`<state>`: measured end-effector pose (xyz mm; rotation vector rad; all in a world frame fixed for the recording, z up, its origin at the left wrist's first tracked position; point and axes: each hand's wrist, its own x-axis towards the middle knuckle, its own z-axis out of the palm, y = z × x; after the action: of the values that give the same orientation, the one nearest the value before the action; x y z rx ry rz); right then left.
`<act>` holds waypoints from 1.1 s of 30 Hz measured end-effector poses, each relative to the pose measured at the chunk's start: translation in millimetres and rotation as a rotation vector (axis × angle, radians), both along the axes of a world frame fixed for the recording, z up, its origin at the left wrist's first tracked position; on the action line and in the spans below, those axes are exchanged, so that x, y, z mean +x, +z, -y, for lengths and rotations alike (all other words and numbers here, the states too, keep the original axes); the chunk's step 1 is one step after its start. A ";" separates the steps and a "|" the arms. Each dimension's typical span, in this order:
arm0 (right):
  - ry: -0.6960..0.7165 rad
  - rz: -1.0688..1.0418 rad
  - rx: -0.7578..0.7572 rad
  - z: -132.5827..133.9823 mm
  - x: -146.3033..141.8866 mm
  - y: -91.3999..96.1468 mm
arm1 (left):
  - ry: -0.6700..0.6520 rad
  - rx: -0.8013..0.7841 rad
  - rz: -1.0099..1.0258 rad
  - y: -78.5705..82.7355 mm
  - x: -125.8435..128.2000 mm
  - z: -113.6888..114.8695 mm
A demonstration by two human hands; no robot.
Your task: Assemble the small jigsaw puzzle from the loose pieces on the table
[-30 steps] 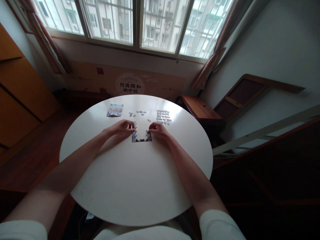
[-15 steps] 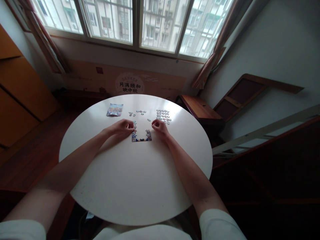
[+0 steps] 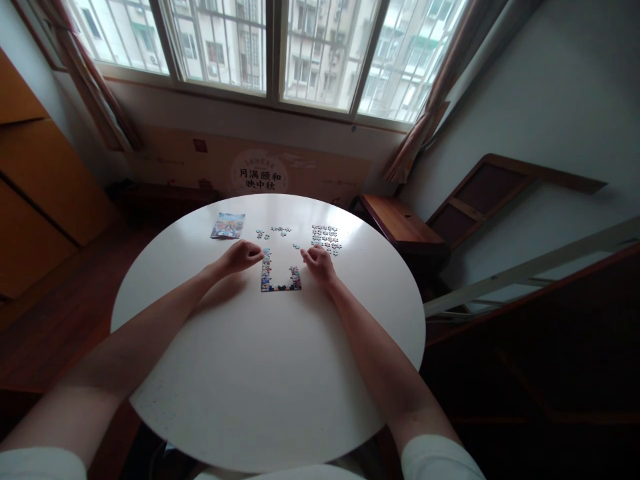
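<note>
Cataloguing One Open Puzzle Border, Viewed From My Remote Seat

Item 1: puzzle border, three-sided, flat on the white table, gap towards 12 o'clock; all bearings run from its middle. I judge it light, thin, stiffish card, weakest at the joints. I would take it by the straight outer edges, pressing flat; lifting one corner could part it.

Item 2: left hand, 9 to 10 o'clock, fingers curled inward beside the border's left column. I cannot tell whether they pinch anything.

Item 3: right hand, 3 o'clock, fingers bent, tips near a lone piece at 1 o'clock. Grasp unclear to me.

Item 4: scattered pieces, 11 to 12 o'clock.

Item 5: rows of pieces, 1 to 2 o'clock; the right hand obstructs my view of their near edge.

Item 6: printed packet or sheet, 10 o'clock, well apart.
</note>
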<state>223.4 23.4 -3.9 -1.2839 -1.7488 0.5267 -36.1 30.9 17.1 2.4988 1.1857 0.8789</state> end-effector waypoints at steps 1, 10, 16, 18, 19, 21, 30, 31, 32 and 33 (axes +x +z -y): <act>0.005 -0.020 -0.008 0.5 -0.1 0.3 | 0.008 0.005 -0.001 0.2 0.9 0.8; -0.113 -0.171 0.041 1.8 -2.6 1.1 | 0.060 0.000 0.012 -7.8 0.8 1.7; -0.191 -0.052 0.092 3.5 -1.9 -1.3 | 0.068 0.011 -0.033 -8.1 0.3 2.0; -0.214 0.004 0.087 4.7 -1.6 -1.2 | 0.073 0.008 -0.042 -8.3 0.0 1.5; -0.230 0.022 0.089 5.3 -1.5 -0.9 | 0.076 0.005 -0.044 -8.6 -0.2 1.1; -0.266 0.044 0.095 7.0 -1.4 0.7 | 0.078 0.001 -0.048 -9.2 -0.7 0.4; -0.475 0.140 0.063 18.4 -5.4 14.3 | 0.182 0.015 0.056 -11.1 -4.2 0.4; -0.471 0.143 0.067 19.0 -5.5 14.4 | 0.198 0.016 0.066 -11.6 -4.9 0.3; -0.460 0.149 0.065 19.2 -5.3 14.0 | 0.211 0.019 0.066 -12.1 -5.5 0.2; -0.451 0.154 0.062 19.1 -5.1 13.3 | 0.222 0.025 0.060 -12.7 -6.1 0.0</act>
<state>218.3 4.4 9.4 -1.6463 -1.5140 0.1163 -42.1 31.0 4.5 2.3734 1.4600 1.0198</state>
